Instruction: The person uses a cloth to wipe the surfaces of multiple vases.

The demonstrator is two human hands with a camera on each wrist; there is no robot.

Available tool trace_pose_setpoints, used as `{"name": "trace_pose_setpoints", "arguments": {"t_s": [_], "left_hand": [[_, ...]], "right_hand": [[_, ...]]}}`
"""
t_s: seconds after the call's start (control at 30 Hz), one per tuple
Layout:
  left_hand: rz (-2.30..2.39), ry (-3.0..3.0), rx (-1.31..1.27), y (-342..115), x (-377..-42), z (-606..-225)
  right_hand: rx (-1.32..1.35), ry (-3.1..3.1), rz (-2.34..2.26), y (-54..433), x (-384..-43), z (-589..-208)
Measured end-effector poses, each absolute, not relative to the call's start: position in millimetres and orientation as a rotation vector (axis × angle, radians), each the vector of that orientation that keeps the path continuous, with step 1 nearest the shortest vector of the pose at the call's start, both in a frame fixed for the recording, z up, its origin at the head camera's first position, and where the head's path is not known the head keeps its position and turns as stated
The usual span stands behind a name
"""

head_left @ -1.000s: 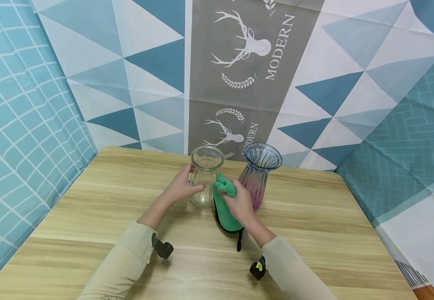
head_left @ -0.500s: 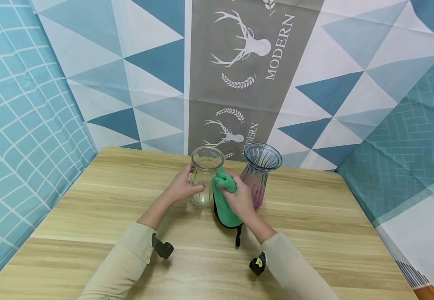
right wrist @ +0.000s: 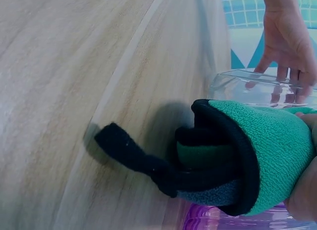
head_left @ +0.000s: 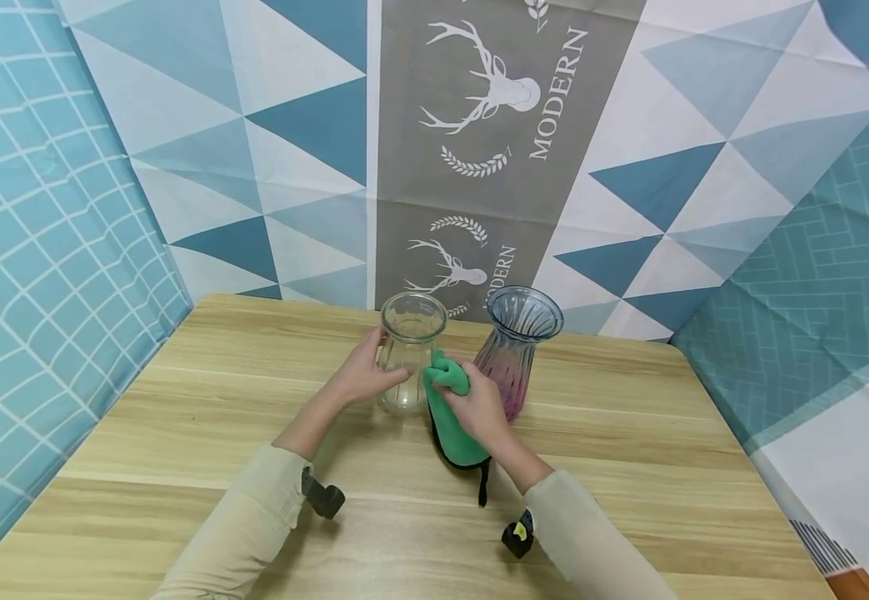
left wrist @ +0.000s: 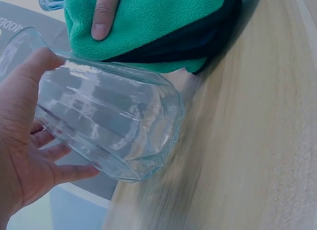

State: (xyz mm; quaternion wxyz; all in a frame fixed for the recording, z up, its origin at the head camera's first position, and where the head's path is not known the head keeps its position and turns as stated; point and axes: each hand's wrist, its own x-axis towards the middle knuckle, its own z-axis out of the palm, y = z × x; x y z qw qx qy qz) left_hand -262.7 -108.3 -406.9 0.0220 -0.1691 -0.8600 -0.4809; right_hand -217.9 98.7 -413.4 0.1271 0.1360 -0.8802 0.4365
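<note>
Two glass vases stand upright toward the back of a light wood-grain tabletop [head_left: 217, 425]: a clear glass vase [head_left: 407, 354] and, to its right, a ribbed two-tone vase [head_left: 509, 354] that shades from blue at the flared rim to pink at the base. The left hand [head_left: 362, 371] grips the clear vase, thumb on the near side and the other fingers round behind; the left wrist view shows those fingers parted along the glass. Between the vases, the right hand [head_left: 479, 408] pinches a folded green cloth [head_left: 458, 437] bunched at its upper end, one finger laid over the plush. The cloth has black edging and a black strap [head_left: 483, 483] hanging from its lower end. It sits close by the clear vase's right side (whether they touch is hard to tell).

The readable writing is on the grey panel [head_left: 441, 196] of the backdrop: "MODERN" [head_left: 558, 93] in white capitals, running sideways beside a stag's head [head_left: 512, 90], and again lower down, smaller, beside a second one. White leafy sprigs [head_left: 475, 162] are printed with them. I can read no label on the vases or the cloth.
</note>
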Motion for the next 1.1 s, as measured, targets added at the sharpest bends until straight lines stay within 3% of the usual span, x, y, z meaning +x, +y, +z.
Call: {"name": "trace_pose_setpoints", "arguments": {"t_s": [1.1], "left_hand": [[-1.349, -2.670, -0.433, -102, -258, -401]], "right_hand": [[0.438, -2.378, 1.316, 98, -222, -400]]}}
